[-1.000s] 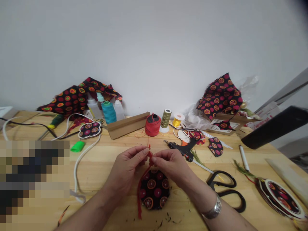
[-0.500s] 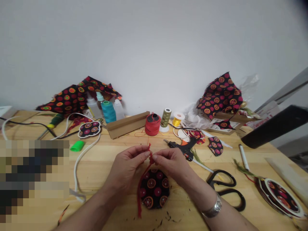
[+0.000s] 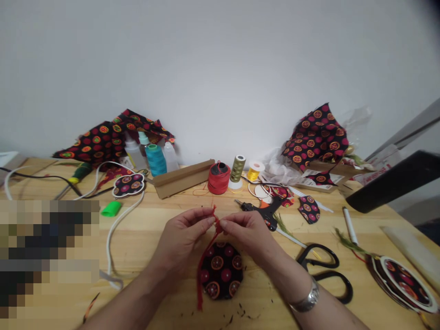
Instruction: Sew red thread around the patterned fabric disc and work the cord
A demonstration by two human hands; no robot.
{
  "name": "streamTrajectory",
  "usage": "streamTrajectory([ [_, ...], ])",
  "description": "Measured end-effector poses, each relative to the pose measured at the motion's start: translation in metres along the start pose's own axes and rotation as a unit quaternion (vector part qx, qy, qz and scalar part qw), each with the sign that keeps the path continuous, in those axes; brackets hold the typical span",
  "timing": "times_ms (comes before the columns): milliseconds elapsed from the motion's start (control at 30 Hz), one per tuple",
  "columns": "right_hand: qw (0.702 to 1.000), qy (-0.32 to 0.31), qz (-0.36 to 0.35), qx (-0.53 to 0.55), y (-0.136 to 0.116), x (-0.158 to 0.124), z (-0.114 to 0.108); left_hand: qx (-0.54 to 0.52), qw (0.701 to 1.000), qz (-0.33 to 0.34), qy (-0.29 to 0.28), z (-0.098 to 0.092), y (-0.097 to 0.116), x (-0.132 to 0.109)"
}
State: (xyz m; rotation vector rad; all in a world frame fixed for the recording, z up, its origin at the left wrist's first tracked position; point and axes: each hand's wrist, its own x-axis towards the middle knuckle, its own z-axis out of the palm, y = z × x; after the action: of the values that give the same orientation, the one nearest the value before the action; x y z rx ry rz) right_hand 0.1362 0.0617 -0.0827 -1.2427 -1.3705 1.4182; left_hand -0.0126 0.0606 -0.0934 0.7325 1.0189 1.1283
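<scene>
Red cord [image 3: 217,225] is pinched between the fingertips of both hands, with a knot or loop where they meet. My left hand [image 3: 187,236] grips it near its short upper end. From the other side, my right hand [image 3: 242,229] pinches the cord at the knot. The cord's long tail hangs down to the left, along the edge of a round, fabric-covered piece [image 3: 222,271] with dark patterned cloth. That piece lies on the table just below my hands. Whether the cord is joined to it I cannot tell.
Black-handled scissors [image 3: 321,270] and a black glue gun [image 3: 263,213] lie to the right. Behind my hands stand a red thread spool [image 3: 219,178], an olive spool [image 3: 238,169] and a cardboard strip [image 3: 185,179]. A green cap [image 3: 111,209] and white cable [image 3: 112,243] lie left.
Both hands keep their pinch on the red cord, almost unmoved. The whole view has shifted very slightly.
</scene>
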Motion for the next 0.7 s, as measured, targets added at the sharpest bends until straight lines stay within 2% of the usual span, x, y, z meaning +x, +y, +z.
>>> streamTrajectory([
  [233,1.000,0.003,-0.006,0.001,-0.0025,-0.0003,0.0000,0.018,0.999,0.018,0.027,0.0030,0.0040,-0.0017],
  [700,0.999,0.024,-0.017,-0.022,-0.0027,-0.0005,-0.0003,0.019,0.999,0.018,0.024,0.0017,0.0026,-0.0004],
])
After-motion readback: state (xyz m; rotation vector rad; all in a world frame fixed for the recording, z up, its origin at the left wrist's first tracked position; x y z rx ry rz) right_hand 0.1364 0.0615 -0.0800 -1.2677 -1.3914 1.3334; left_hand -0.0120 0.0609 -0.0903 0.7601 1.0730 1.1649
